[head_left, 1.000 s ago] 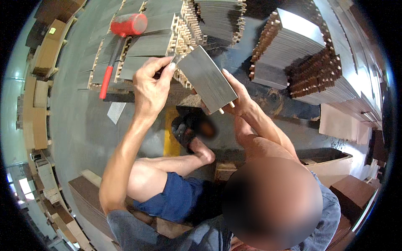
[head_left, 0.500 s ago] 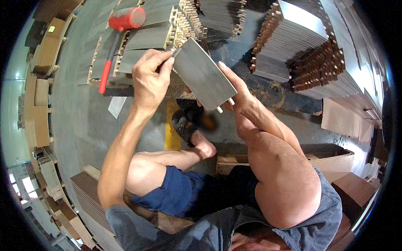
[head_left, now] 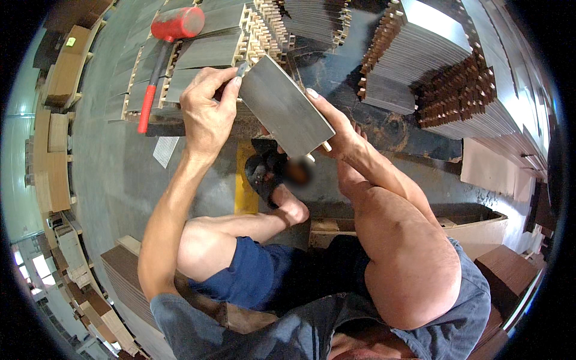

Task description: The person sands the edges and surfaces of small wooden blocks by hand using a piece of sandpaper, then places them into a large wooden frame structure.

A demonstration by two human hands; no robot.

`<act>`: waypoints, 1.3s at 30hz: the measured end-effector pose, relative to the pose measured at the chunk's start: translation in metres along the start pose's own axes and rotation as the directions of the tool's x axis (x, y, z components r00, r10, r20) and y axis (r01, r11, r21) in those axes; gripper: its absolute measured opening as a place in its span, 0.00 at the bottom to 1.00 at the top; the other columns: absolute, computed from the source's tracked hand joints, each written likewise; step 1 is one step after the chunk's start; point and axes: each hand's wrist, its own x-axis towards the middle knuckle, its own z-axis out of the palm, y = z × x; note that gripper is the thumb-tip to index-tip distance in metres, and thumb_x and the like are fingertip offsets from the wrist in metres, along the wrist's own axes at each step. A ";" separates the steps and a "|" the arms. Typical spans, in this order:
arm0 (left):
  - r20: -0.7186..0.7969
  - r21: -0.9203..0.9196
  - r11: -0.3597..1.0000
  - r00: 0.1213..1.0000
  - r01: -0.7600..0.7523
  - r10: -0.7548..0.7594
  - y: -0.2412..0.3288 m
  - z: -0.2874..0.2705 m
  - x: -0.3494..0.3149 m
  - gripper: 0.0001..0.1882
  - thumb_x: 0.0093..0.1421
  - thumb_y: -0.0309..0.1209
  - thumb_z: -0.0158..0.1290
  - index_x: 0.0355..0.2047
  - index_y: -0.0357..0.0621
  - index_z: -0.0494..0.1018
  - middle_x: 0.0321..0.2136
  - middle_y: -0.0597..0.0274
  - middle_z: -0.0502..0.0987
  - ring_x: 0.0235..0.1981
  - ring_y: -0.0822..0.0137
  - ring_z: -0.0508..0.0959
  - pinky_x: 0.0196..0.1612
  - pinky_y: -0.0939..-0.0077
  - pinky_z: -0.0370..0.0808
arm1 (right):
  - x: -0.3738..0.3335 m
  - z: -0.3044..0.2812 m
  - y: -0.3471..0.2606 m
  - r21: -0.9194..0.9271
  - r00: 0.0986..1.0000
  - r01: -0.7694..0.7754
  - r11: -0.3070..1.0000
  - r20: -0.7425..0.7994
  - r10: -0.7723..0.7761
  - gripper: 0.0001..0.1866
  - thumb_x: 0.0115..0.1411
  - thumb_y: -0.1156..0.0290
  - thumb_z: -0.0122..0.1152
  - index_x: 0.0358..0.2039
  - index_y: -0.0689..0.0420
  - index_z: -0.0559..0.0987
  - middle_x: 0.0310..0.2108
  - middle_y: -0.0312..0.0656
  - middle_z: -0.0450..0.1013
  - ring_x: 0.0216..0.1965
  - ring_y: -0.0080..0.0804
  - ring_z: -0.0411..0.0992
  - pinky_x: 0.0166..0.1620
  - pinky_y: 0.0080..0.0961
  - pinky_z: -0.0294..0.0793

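My right hand (head_left: 341,127) grips a grey rectangular wooden panel (head_left: 288,108) by its long right edge, thumb at the rim and the other fingers hidden underneath. Pale wooden dowels (head_left: 326,146) stick out from the panel's near end. Beside the panel's upper left corner, my left hand (head_left: 210,102) pinches a small flat grey piece (head_left: 242,69) between thumb and forefinger; its exact kind is too small to make out. The panel is held tilted above the floor, in front of my knees.
A red-headed mallet (head_left: 174,25) lies on stacked grey panels (head_left: 207,51) with pale dowels at the far left. More panel stacks (head_left: 414,54) stand at the far right on a dark bench (head_left: 384,129). A wooden box (head_left: 480,231) sits beside my right leg.
My left hand has drawn slightly left with the small grey piece, which now shows more at the panel's corner. The panel and my right hand have shifted a little left too.
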 end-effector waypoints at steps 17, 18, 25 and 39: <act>0.122 -0.040 0.995 0.988 -0.089 0.093 0.029 0.010 -0.003 0.07 0.56 0.21 0.57 0.36 0.35 0.79 0.29 0.57 0.78 0.29 0.67 0.77 0.32 0.76 0.74 | 0.001 0.018 -0.008 -0.093 0.942 -0.028 0.995 -0.335 -0.005 0.37 0.63 0.39 0.47 0.57 0.60 0.71 0.50 0.50 0.73 0.47 0.38 0.74 0.50 0.33 0.73; 0.046 -0.014 0.999 0.998 -0.042 0.043 0.019 0.008 0.003 0.07 0.57 0.22 0.57 0.37 0.34 0.79 0.29 0.57 0.79 0.30 0.69 0.77 0.33 0.78 0.73 | 0.002 0.004 -0.001 -0.095 0.966 -0.060 0.994 -0.256 0.033 0.36 0.62 0.39 0.49 0.56 0.59 0.71 0.50 0.50 0.73 0.47 0.37 0.73 0.50 0.33 0.73; 0.183 0.004 0.990 0.974 -0.139 0.136 0.022 0.016 -0.007 0.08 0.54 0.19 0.57 0.36 0.33 0.78 0.28 0.53 0.78 0.30 0.62 0.79 0.35 0.73 0.75 | 0.000 0.033 0.001 -0.088 0.906 -0.076 0.993 -0.422 0.032 0.29 0.64 0.42 0.49 0.51 0.54 0.74 0.45 0.41 0.75 0.47 0.29 0.71 0.48 0.30 0.73; 0.227 -0.456 0.732 0.862 0.505 -0.454 0.024 -0.003 -0.010 0.09 0.57 0.25 0.61 0.38 0.35 0.80 0.36 0.64 0.79 0.31 0.80 0.74 0.37 0.84 0.72 | 0.009 0.004 -0.010 -0.870 0.814 0.271 0.412 -0.021 -0.580 0.37 0.62 0.49 0.57 0.62 0.64 0.64 0.47 0.57 0.71 0.46 0.43 0.70 0.52 0.35 0.68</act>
